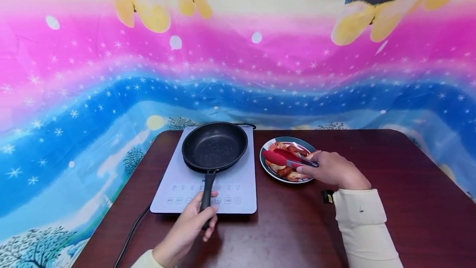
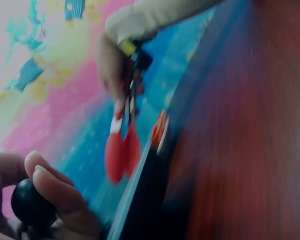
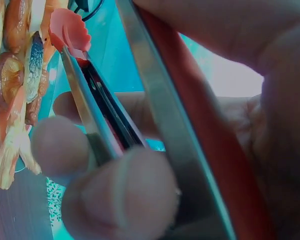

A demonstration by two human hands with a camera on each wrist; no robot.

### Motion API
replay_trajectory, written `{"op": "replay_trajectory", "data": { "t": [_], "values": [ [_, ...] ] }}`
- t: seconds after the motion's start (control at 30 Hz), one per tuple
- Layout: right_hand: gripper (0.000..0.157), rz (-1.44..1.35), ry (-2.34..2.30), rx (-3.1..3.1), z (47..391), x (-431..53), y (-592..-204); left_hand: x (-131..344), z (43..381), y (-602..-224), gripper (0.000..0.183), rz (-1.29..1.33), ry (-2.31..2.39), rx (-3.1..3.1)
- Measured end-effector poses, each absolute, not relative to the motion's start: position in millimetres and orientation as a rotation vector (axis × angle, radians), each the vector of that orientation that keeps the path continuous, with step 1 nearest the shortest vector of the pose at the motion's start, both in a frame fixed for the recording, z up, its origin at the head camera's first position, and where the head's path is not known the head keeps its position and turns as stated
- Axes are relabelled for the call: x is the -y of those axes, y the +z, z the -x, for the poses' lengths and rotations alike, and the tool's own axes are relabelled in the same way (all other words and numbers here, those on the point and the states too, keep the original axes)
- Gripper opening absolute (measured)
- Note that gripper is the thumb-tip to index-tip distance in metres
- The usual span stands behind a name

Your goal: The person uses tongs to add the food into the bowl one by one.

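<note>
My left hand (image 1: 187, 218) grips the black handle (image 1: 209, 183) of a frying pan. The dark pan (image 1: 215, 146) has a bare inside and sits on a white induction cooktop (image 1: 167, 181). In the left wrist view, fingers (image 2: 65, 192) curl round the handle's rounded black end (image 2: 32, 202). Metal tongs with red tips (image 1: 276, 157) are held in my right hand (image 1: 338, 170), their tips over a plate (image 1: 265, 168). Orange and brown food pieces (image 1: 285, 171) lie on that plate. Up close in the right wrist view, the tongs' arms (image 3: 90, 110) stand apart, with fingers wrapped round them.
The dark red-brown table (image 1: 290, 226) carries the cooktop and, to its right, the plate. A black power cord (image 1: 132, 233) runs off the cooktop's left side. Below my right wrist is a small black-and-yellow device (image 1: 327, 196). Behind the table hangs a colourful printed cloth (image 1: 230, 61).
</note>
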State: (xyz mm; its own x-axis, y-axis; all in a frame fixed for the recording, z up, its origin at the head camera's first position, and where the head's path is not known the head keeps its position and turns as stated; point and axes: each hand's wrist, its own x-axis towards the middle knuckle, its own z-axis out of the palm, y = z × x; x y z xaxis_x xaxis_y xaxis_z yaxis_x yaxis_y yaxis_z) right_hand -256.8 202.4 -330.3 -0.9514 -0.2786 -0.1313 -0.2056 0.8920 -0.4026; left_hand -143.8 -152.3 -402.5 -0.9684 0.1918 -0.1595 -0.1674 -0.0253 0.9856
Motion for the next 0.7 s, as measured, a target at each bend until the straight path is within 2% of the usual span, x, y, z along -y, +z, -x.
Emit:
{"op": "replay_trajectory", "data": {
  "t": [0.23,0.4,0.53,0.7],
  "values": [
    [0.054,0.363,-0.571,-2.871,257,-205,-331,210,147,-396,0.04,-0.039,1.825,-2.316],
    [0.052,0.362,-0.551,-2.883,256,-205,-331,244,154,-388,0.033,0.101,1.624,-2.547],
    [0.058,0.355,-0.556,-2.895,256,-205,-330,265,163,-382,0.04,0.203,1.326,-2.793],
    [0.068,0.32,-0.567,-2.909,255,-208,-327,283,172,-376,0.053,0.188,0.911,-3.046]
  ]
}}
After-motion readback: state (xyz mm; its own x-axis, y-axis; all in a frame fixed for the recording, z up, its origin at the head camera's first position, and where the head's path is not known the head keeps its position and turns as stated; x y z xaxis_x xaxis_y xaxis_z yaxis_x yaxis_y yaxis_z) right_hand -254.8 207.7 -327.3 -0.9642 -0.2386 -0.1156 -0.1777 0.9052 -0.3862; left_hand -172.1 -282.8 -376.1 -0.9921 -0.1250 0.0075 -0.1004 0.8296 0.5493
